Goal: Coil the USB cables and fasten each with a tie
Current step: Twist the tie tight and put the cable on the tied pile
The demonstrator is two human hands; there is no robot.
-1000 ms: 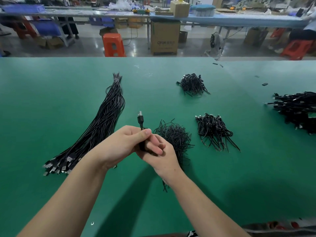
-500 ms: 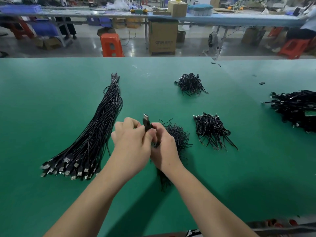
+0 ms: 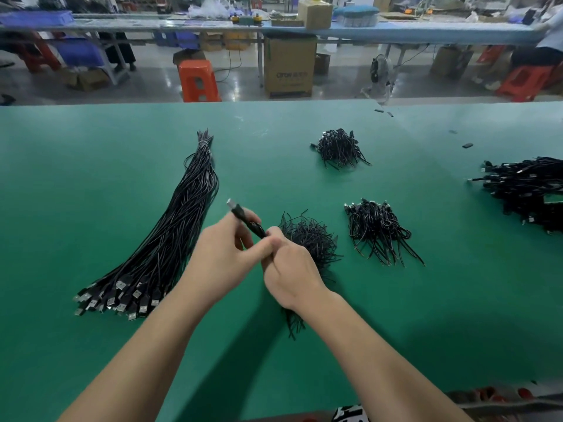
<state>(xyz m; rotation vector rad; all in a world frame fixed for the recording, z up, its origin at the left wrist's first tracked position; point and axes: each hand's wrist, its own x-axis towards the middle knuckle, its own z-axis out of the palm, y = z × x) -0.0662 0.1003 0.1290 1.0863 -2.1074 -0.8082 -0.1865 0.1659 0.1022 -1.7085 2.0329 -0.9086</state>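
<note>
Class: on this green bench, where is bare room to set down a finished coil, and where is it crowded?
Free: left of the long cable bundle; the near right of the green mat. Crowded: around the tie pile, by both hands, and among the coil piles.

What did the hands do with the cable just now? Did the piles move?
The cable stayed pinched between the left hand and right hand, but it turned: its plug pointed straight up a second ago and now leans up and to the left. The fingers shifted around it, as if twisting. The long bundle, the tie pile and the coiled heaps stayed put on the green table.
</note>
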